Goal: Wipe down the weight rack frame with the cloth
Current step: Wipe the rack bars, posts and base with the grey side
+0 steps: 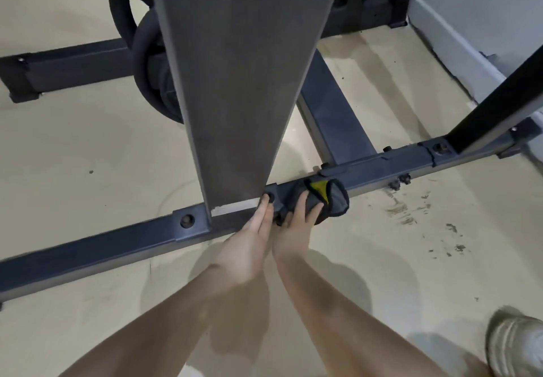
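Base-rail wiping is in hand: the grey cloth (pixel 318 201) is gripped by the right hand (pixel 296 225); the left hand (pixel 252 229), fingers straight, touches the base rail (pixel 117 241). A stroke rightward is judged next.

Two bare forearms run up from the bottom edge toward the middle of the frame, with no sleeves, watch, rings or gloves on the left hand (pixel 252 241) or right hand (pixel 296 226). In the lower right corner sits a worn, pale grey shoe (pixel 517 344).

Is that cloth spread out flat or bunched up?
Bunched up. The cloth is a dark wad with a yellow patch, held by the right hand against the base bar.
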### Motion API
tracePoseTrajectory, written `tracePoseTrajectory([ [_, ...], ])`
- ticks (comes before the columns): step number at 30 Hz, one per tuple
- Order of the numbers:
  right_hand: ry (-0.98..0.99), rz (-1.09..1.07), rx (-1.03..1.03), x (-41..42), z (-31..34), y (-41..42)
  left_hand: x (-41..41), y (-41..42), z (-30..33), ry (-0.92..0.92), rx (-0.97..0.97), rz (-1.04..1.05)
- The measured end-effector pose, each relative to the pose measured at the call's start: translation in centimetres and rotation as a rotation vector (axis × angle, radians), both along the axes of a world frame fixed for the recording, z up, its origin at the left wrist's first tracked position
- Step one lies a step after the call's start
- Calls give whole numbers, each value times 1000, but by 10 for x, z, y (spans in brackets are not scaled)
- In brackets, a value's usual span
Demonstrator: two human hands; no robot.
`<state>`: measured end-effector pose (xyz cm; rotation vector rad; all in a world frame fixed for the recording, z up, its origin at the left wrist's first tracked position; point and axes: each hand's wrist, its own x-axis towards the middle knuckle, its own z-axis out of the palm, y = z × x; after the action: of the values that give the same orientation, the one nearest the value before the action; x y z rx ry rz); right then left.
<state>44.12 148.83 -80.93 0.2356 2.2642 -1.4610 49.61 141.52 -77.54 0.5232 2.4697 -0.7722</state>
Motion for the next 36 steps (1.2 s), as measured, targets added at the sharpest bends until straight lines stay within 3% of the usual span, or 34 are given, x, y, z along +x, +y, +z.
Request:
tracePoseTrajectory([
  [2,30,23,-28,6,-1,-1,-1,-8,-5,45,127,112],
  [5,11,-1,-23,-7,-1,2,-3,-13,-4,-12,673,646],
  [9,54,-70,102,-11,-10,-5,-2,-10,-7,12,857,838],
  [12,60,31,79,1,-10,-2,-2,-6,-5,28,875,845],
  [17,16,-177,53,-34,-4,12,-1,-8,-7,33,822,837],
  [22,-31,-194,8,-16,3,-3,0,-7,-10,84,788,796],
  [27,-86,-218,-57,-45,8,40,-1,9,-9,175,666,740],
  [31,257,-213,8,-75,38,91,-19,21,-22,348,686,464],
  [34,649,-27,327,-95,33,111,-48,37,-16,343,691,479],
  [36,764,283,604,-100,12,114,-63,43,-20,284,652,510],
])
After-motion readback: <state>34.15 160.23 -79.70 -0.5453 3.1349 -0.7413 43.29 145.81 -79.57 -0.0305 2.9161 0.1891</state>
